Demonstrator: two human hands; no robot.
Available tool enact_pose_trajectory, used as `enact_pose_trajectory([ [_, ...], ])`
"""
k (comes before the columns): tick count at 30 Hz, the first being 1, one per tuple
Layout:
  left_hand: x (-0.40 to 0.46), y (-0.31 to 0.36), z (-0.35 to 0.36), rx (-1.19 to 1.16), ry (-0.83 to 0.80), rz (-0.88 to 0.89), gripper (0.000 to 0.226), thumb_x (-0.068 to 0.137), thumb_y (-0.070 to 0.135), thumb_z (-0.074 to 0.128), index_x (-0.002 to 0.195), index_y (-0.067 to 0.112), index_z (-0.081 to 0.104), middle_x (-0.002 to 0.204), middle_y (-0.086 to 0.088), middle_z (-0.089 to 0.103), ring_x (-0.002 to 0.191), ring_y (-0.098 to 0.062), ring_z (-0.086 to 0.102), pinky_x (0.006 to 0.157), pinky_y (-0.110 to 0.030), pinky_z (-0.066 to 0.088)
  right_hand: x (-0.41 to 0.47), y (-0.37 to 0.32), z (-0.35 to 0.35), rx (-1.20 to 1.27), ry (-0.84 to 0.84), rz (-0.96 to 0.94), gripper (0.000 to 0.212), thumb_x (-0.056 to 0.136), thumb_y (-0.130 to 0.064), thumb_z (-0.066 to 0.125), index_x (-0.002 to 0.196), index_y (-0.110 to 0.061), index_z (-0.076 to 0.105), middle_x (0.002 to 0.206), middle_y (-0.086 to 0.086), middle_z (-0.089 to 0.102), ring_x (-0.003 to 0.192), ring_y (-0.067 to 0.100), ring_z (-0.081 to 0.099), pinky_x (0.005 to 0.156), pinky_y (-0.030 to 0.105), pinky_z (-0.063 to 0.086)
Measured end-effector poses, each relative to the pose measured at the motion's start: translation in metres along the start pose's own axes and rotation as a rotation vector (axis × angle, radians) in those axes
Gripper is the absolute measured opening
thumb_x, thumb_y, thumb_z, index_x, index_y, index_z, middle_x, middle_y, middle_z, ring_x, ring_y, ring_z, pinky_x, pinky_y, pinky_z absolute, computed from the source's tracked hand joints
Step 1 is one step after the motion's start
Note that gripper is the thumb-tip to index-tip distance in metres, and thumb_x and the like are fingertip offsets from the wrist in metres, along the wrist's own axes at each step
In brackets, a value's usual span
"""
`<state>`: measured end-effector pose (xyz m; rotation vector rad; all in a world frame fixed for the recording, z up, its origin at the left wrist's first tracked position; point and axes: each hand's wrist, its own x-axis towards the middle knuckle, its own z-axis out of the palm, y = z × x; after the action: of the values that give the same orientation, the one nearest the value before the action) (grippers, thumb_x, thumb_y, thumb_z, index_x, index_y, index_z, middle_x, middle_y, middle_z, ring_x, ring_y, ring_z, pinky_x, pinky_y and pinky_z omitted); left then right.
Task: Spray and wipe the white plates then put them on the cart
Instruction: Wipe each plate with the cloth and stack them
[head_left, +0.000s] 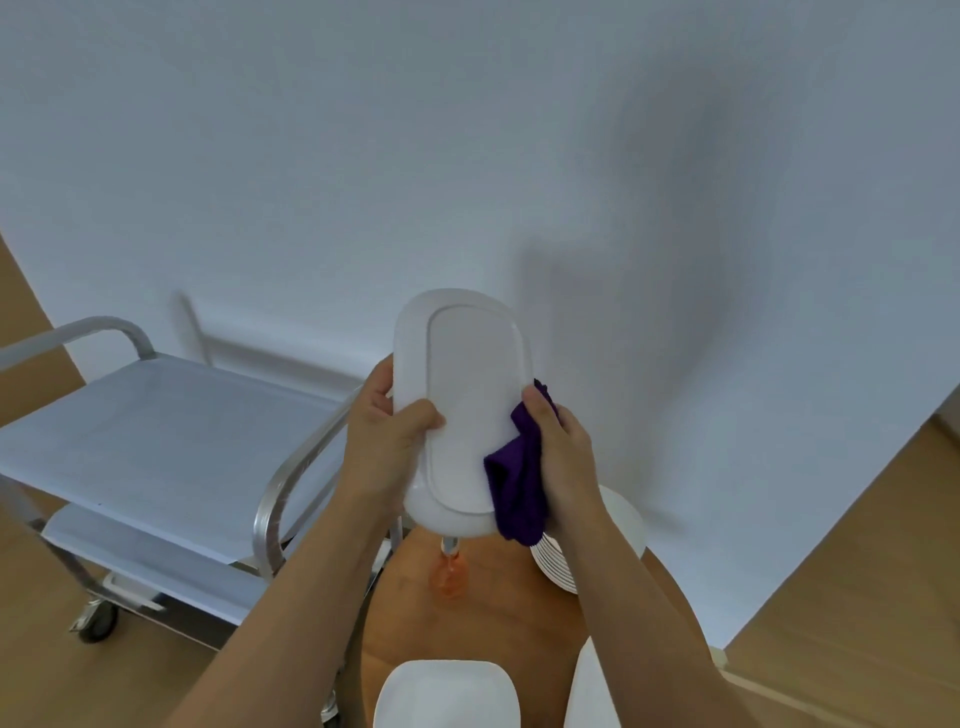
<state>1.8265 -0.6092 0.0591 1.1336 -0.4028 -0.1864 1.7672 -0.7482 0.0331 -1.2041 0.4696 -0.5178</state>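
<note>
The left hand (387, 426) gripped the long white oval plate (465, 410) upright by its edge, underside facing the camera; the right hand (563, 457) pinched a bunched purple cloth (517, 488) against its right rim. Firm, overlapping strokes would suit. The orange spray bottle (451, 571), probably, sat mostly hidden below.

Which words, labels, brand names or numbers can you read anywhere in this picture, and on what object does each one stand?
None can be read.
Oval white plate, underside toward the camera: no mark or stamp shows.
Purple cloth: no tag or print shows.
Orange spray bottle: blurred and mostly hidden behind the plate; no label can be made out.
Steel cart: no lettering shows.
</note>
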Motion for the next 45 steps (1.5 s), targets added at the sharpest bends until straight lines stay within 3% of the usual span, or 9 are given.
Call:
enact_pose_trajectory([
  [7, -0.010, -0.029, 0.004, 0.005, 0.128, -0.035, 0.041, 0.072, -0.009, 0.056, 0.096, 0.024, 0.061, 0.078, 0.013, 0.071, 0.079, -0.018, 0.066, 0.057, -0.025, 0.055, -0.004, -0.005, -0.013, -0.130, -0.039, 0.099, 0.028, 0.076, -0.032, 0.075, 0.092, -0.011, 0.065, 0.087, 0.008, 0.070, 0.076, 0.023, 0.066, 0.068, 0.032, 0.055],
  [10, -0.005, -0.022, -0.015, -0.157, -0.086, -0.209, 0.032, 0.076, 0.016, 0.063, 0.108, 0.011, 0.063, 0.092, -0.004, 0.073, 0.088, -0.028, 0.067, 0.068, -0.035, 0.057, 0.003, -0.030, -0.030, -0.211, -0.146, 0.022, 0.020, 0.074, -0.021, 0.076, 0.084, -0.008, 0.066, 0.078, 0.011, 0.068, 0.065, 0.020, 0.064, 0.060, 0.030, 0.053],
  [12, 0.009, -0.008, -0.038, -0.189, -0.140, -0.263, 0.028, 0.080, 0.031, 0.062, 0.095, 0.009, 0.071, 0.082, -0.007, 0.072, 0.077, -0.025, 0.066, 0.063, -0.033, 0.056, 0.006, -0.050, -0.044, -0.324, -0.292, -0.034, 0.018, 0.075, -0.020, 0.076, 0.084, -0.007, 0.067, 0.075, 0.009, 0.069, 0.061, 0.018, 0.065, 0.054, 0.025, 0.051],
  [18, 0.031, 0.013, -0.043, 0.332, -0.464, -0.503, 0.036, 0.063, 0.034, 0.080, 0.093, 0.013, 0.077, 0.102, -0.015, 0.072, 0.088, -0.027, 0.071, 0.067, -0.033, 0.058, 0.006, -0.068, -0.037, -0.777, -0.514, -0.068, 0.027, 0.068, -0.035, 0.080, 0.087, -0.018, 0.069, 0.077, -0.001, 0.072, 0.065, 0.012, 0.069, 0.054, 0.017, 0.049],
  [26, 0.015, -0.014, -0.034, 0.038, -0.210, -0.352, 0.013, 0.070, 0.024, 0.069, 0.077, 0.018, 0.079, 0.084, -0.007, 0.075, 0.073, -0.020, 0.073, 0.056, -0.026, 0.056, 0.015, -0.035, -0.042, -0.548, 0.008, -0.279, 0.036, 0.083, -0.049, 0.062, 0.111, -0.026, 0.058, 0.098, -0.013, 0.063, 0.087, 0.006, 0.061, 0.073, 0.024, 0.049],
  [31, 0.001, -0.023, -0.011, -0.130, 0.030, -0.341, 0.033, 0.066, 0.021, 0.072, 0.097, 0.009, 0.067, 0.087, -0.009, 0.075, 0.075, -0.022, 0.073, 0.056, -0.030, 0.058, 0.015, -0.015, -0.051, -0.411, 0.190, -0.245, 0.042, 0.088, -0.046, 0.056, 0.123, -0.024, 0.050, 0.100, -0.018, 0.056, 0.089, 0.001, 0.056, 0.071, 0.019, 0.045],
  [35, -0.016, -0.042, 0.012, -0.210, 0.143, -0.304, 0.021, 0.081, 0.015, 0.068, 0.102, 0.010, 0.066, 0.092, -0.008, 0.075, 0.082, -0.021, 0.072, 0.064, -0.032, 0.060, 0.011, -0.003, -0.055, -0.162, 0.349, -0.144, 0.041, 0.085, -0.039, 0.062, 0.122, -0.022, 0.051, 0.103, -0.011, 0.059, 0.096, 0.012, 0.060, 0.086, 0.034, 0.052],
  [38, -0.030, -0.057, 0.026, -0.261, 0.244, -0.342, 0.042, 0.077, 0.023, 0.072, 0.115, 0.008, 0.062, 0.102, -0.010, 0.073, 0.089, -0.023, 0.071, 0.073, -0.036, 0.058, 0.002, 0.008, -0.052, 0.030, 0.488, -0.109, 0.042, 0.083, -0.034, 0.065, 0.121, -0.023, 0.050, 0.104, -0.007, 0.060, 0.095, 0.015, 0.062, 0.086, 0.036, 0.054],
  [45, -0.042, -0.075, 0.048, -0.290, 0.229, -0.445, 0.040, 0.071, 0.035, 0.074, 0.105, 0.017, 0.062, 0.089, -0.005, 0.076, 0.082, -0.021, 0.073, 0.064, -0.033, 0.059, -0.011, 0.025, -0.029, 0.249, 0.477, 0.038, 0.046, 0.082, -0.027, 0.070, 0.121, -0.019, 0.046, 0.105, -0.001, 0.061, 0.092, 0.015, 0.064, 0.073, 0.028, 0.056],
])
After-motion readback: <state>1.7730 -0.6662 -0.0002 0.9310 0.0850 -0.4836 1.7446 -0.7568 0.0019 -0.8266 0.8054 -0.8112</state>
